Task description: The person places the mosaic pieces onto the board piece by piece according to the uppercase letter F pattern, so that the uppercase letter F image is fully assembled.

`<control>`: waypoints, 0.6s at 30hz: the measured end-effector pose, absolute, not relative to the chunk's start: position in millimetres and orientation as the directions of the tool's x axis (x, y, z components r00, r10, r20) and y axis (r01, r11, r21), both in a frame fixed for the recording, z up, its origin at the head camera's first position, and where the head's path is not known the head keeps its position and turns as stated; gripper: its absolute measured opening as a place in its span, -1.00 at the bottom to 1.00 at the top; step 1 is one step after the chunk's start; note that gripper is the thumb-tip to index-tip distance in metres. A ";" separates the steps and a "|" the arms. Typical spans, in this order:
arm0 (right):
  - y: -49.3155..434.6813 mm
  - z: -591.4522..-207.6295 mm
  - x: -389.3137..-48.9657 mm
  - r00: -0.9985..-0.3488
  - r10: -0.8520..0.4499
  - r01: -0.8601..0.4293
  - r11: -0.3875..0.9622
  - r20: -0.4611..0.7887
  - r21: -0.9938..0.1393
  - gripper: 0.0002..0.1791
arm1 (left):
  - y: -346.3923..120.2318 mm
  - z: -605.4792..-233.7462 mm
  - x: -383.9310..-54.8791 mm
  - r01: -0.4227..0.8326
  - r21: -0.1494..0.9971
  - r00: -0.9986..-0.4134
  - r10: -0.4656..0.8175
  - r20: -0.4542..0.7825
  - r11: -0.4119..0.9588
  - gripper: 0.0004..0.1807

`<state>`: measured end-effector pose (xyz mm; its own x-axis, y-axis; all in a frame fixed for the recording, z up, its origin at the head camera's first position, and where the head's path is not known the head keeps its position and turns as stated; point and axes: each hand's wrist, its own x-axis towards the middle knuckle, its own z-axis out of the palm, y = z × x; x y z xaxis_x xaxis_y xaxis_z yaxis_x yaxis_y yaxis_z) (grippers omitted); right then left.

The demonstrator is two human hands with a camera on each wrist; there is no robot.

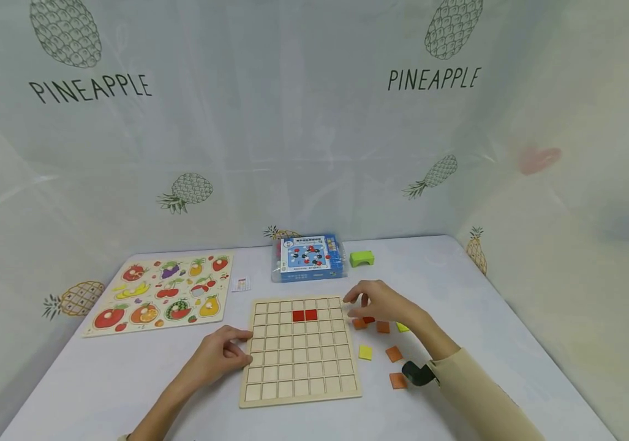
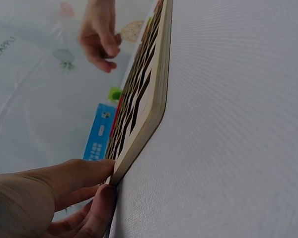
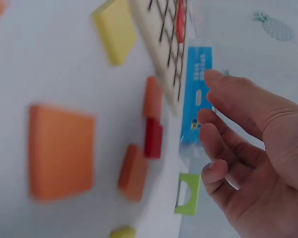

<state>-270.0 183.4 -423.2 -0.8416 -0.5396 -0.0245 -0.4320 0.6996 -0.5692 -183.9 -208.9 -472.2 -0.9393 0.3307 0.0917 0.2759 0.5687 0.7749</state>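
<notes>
A wooden grid board (image 1: pixel 301 352) lies flat on the table with two red tiles (image 1: pixel 305 315) side by side in its upper part. My left hand (image 1: pixel 219 352) holds the board's left edge between thumb and index finger; the left wrist view shows the fingertips right at the rim. Just off the board's upper right side hovers my right hand (image 1: pixel 383 301), fingers loosely bent and apart, with nothing between them. Beside and under it lie loose square tiles: a red tile (image 3: pixel 153 138), several orange tiles (image 3: pixel 63 152) and yellow tiles (image 1: pixel 365 352).
At the back stands a blue boxed set (image 1: pixel 308 258) in clear wrapping, with a green arch block (image 1: pixel 361 258) to its right. A fruit puzzle board (image 1: pixel 162 294) lies at the left, and a small printed card (image 1: pixel 241 284) beside it. Pineapple-print sheeting (image 1: pixel 292 153) hangs behind.
</notes>
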 end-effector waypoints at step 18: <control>223.1 -442.5 -260.8 -0.857 -0.516 -0.433 0.724 -0.004 -0.537 -0.73 | -209.2 -472.3 -184.3 0.277 0.778 -0.937 0.338 0.089 0.564 -0.49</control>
